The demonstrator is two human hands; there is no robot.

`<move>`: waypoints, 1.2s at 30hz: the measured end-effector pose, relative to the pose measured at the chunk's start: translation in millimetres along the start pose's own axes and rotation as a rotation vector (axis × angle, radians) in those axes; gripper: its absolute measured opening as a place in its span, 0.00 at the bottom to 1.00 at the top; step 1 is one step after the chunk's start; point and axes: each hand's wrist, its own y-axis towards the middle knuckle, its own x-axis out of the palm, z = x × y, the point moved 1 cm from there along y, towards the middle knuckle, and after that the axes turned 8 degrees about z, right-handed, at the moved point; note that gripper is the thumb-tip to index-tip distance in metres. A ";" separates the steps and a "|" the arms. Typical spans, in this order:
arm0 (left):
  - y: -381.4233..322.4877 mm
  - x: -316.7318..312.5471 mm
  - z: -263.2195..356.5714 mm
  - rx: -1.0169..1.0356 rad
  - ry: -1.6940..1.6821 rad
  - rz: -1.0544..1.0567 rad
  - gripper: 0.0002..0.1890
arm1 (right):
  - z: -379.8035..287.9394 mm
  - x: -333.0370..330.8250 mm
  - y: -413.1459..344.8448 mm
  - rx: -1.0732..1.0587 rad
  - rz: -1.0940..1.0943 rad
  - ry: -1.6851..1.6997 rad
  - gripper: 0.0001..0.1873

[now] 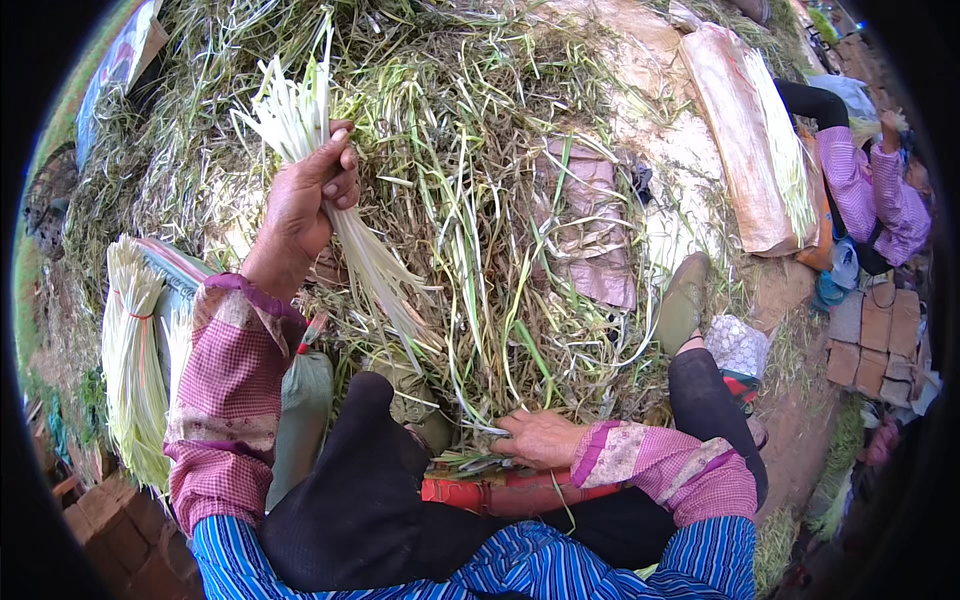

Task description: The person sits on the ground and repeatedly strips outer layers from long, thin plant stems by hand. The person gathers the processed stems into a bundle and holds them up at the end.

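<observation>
My left hand [307, 199], raised at the upper left, grips a bunch of pale stalks [379, 259] that look like blanched chives. White butt ends fan out above the fist, and the thin yellowish leaves hang down to the right. Low in front of my lap, my right hand [544, 440] has its fingers curled on a few loose green-and-white leaves [486, 429]; its palm side is hidden. Between and beyond my hands spreads a thick litter of dry and green leaves [480, 247].
At left, tied pale bundles [139, 352] lean on a green sack [180, 277]. A wrapped roll [739, 142] with a pale bundle [784, 142] lies at upper right, near another person's checked sleeve [847, 176]. Bricks [874, 330] are stacked at right. Red object [457, 493] by my lap.
</observation>
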 end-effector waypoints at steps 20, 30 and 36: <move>-7.6 11.6 -32.9 -0.125 0.158 0.164 0.15 | 105.4 -61.1 81.3 1.010 0.994 0.454 0.06; -9.3 19.2 -44.1 -0.143 0.187 0.171 0.09 | 111.5 -110.0 -5.7 0.925 1.698 0.120 0.24; -11.9 28.8 -61.3 -0.221 0.182 0.146 0.08 | 144.3 -81.4 26.1 0.742 1.392 0.255 0.06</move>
